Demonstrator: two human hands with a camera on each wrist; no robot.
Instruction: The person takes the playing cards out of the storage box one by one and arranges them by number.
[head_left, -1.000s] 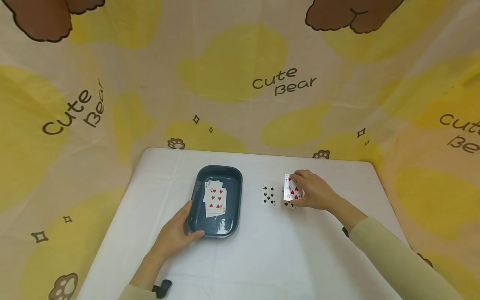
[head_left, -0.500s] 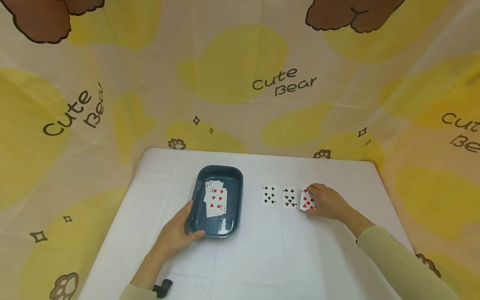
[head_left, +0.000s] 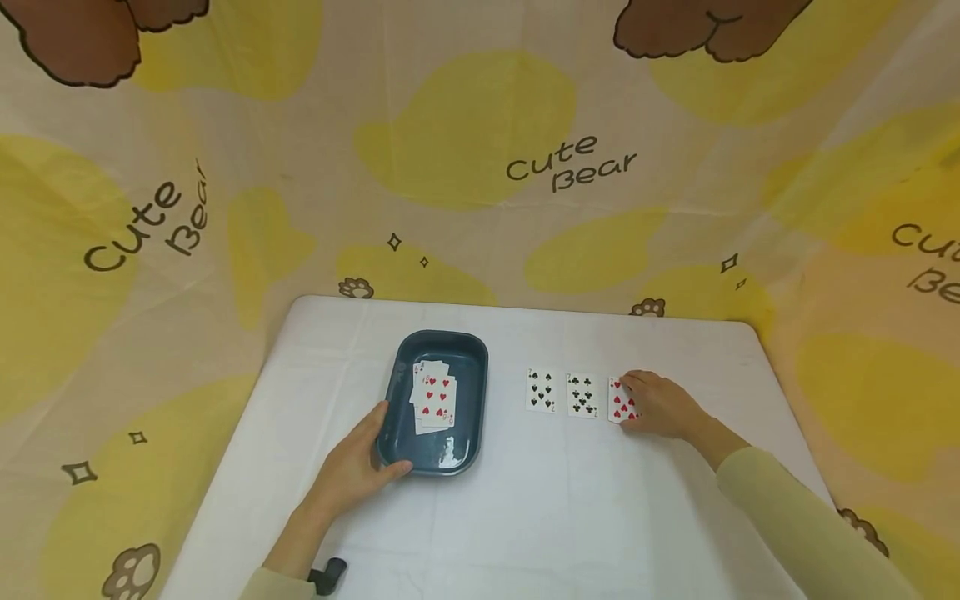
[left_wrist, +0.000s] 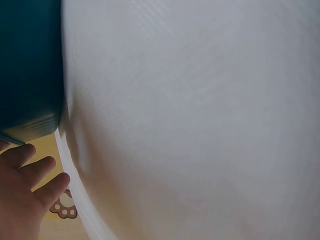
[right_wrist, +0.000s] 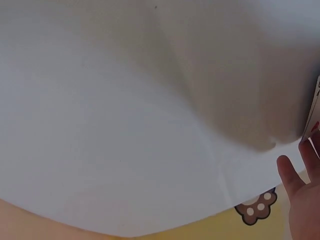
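My left hand (head_left: 348, 471) holds the near left corner of a dark blue rectangular tray (head_left: 470, 450), thumb over its near rim and fingertips at its left side. Several playing cards lie face up in the tray, the six of hearts (head_left: 438, 402) on top. In the left wrist view, spread fingers (left_wrist: 52, 190) show below the tray. My right hand (head_left: 663, 406) pinches a red seven of hearts (head_left: 617, 401) by its far and near edges, low over the table; the hand covers its right part. To its left lie a seven of clubs (head_left: 582, 395) and a seven of spades (head_left: 541, 390).
A white table (head_left: 495, 533) with rounded far corners carries everything. Yellow and beige cloth (head_left: 465, 125) printed with bears hangs behind it and at both sides. A black strap piece (head_left: 330, 575) shows at the left wrist.
The right hand has brought the seven of hearts rightward and down, from over the seven of clubs to beside it, uncovering that card. The left hand and tray stay in place.
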